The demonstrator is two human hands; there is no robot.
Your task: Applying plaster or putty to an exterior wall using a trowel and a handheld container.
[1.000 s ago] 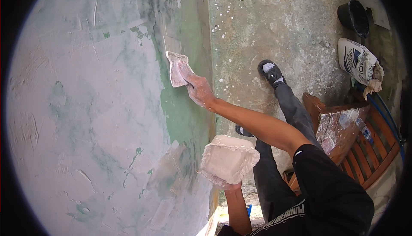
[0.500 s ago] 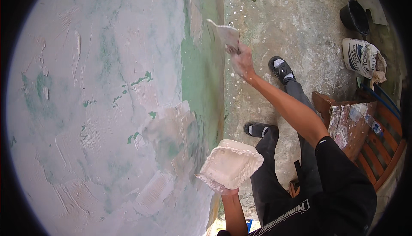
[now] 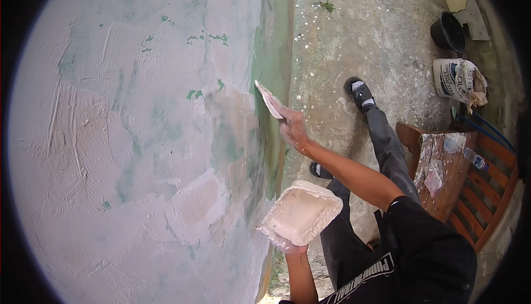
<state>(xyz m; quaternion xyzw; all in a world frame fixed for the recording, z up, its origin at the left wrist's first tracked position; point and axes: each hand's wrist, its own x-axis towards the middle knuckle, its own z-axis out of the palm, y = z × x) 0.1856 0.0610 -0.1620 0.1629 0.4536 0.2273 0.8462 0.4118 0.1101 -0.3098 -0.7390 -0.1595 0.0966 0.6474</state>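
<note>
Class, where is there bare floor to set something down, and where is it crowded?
The widest free patch of white-speckled floor lies between the wall, the front shoe and the black bucket, bare except for a small green tuft. It is crowded along the right, where bucket, bag and slatted bench stand close.

Matt wall (image 3: 149, 149), rough and ridged in patches

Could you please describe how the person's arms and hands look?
The right sleeve is black and short, with a small white mark. Both forearms are bare. The right hand is ungloved, with whitish smears; the left hand, mostly hidden, looks ungloved too.
</note>
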